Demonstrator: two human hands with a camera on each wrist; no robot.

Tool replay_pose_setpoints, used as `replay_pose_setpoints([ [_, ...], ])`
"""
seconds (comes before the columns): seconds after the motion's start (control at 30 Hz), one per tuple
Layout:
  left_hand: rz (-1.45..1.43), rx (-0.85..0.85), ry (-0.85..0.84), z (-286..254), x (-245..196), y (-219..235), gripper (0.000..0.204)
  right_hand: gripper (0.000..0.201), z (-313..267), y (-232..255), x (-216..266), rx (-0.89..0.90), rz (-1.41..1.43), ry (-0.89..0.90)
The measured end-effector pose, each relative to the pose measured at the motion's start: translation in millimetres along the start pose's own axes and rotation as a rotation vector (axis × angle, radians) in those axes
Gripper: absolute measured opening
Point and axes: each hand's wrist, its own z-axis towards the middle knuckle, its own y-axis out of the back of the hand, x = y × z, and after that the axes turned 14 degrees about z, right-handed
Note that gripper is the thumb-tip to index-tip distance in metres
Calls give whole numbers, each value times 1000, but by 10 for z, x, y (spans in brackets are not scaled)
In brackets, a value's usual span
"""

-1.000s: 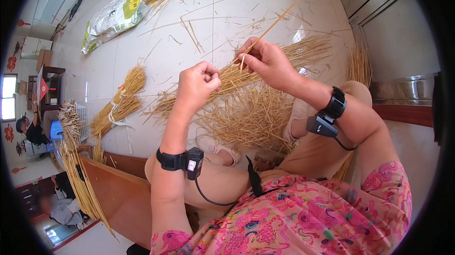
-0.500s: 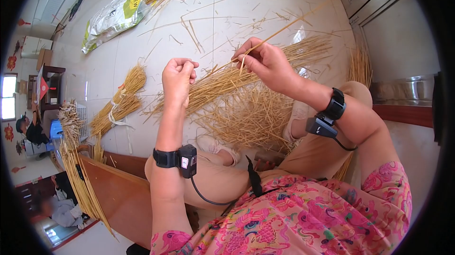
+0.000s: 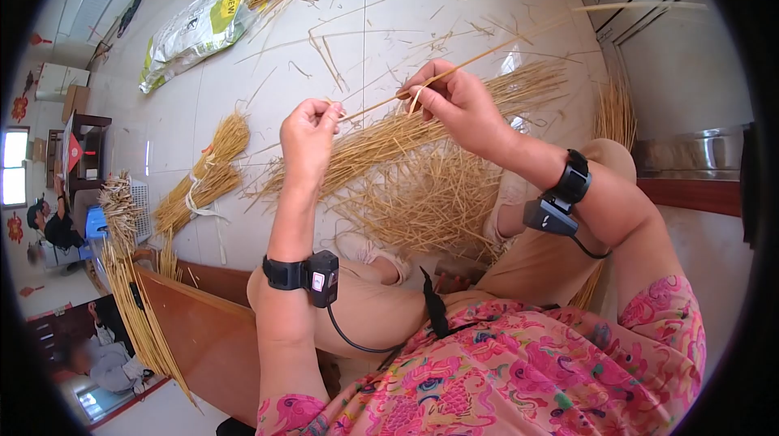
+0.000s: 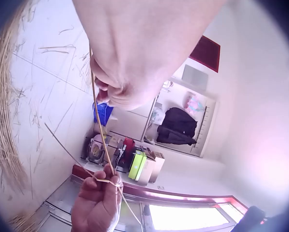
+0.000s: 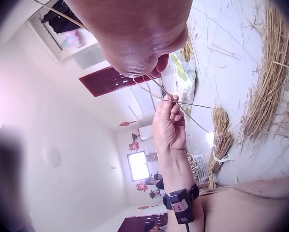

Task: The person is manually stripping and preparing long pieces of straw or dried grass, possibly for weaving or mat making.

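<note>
A long, thin straw stalk [image 3: 373, 107] runs between the two hands over the floor and on past the right hand to the upper right. My left hand [image 3: 307, 140] pinches its lower end between thumb and fingers. Higher up, my right hand [image 3: 462, 111] pinches the same stalk, and a pale strip of straw [image 3: 415, 100] loops by its thumb. In the right wrist view, thin straw ends cross at the fingertips of the left hand [image 5: 171, 126]. The left wrist view shows the pale strip lying across the fingers of the right hand [image 4: 93, 205].
Below the hands lies a long straw bundle [image 3: 365, 144] beside a loose straw heap [image 3: 430, 197]. A tied bundle [image 3: 207, 164] lies to the left, a printed bag [image 3: 207, 26] farther off. A wooden board [image 3: 203, 330] stands by the left leg. Other people are at far left.
My left hand moved left, off the stalk with loosely curled fingers, then pinched the stalk's end. The right hand stays nearly still; the stalk's far end has swung lower.
</note>
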Motion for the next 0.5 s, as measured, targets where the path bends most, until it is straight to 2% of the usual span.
replay_pose_setpoints([
  [0.07,83,-134,51,60,47,92,10,6,13,30,24,-28,33,9],
  [0.17,235,-314,14,149,85,288,11,5,24,59,51,-44,21,-16],
  [0.3,407,-20,-389,90,24,200,20,6,0,55,-22,-39,-1,-112],
  [0.4,260,175,-561,-119,-71,-151,32,7,-39,5,-171,3,26,-178],
  [0.43,268,247,-487,-154,-74,-168,31,7,-55,8,-195,27,36,-210],
  [0.5,289,389,-335,-227,-78,-185,29,21,-72,35,-196,50,-66,-211],
])
